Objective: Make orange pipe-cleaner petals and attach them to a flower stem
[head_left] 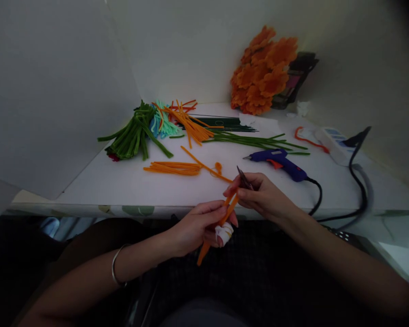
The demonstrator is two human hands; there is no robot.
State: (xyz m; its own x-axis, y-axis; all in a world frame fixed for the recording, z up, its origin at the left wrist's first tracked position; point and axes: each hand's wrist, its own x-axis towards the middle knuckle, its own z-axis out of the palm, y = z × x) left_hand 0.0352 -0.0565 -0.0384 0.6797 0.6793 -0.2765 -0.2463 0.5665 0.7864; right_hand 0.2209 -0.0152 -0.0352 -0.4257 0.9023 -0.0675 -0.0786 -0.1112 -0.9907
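My left hand (201,227) is closed around orange pipe cleaners (225,215), which stick out above and below the fingers; one finger wears a white bandage. My right hand (264,195) is closed on small scissors (244,178), their dark tip pointing up-left, and its fingers touch the upper end of the orange pipe cleaners. Both hands meet just in front of the white table's (122,181) near edge.
On the table lie green pipe cleaners (132,134), teal ones (163,122), orange bundles (173,168), long green stems (255,141), a blue glue gun (279,161) with black cable, a power strip (334,141) and an orange flower bouquet (262,72) at the back.
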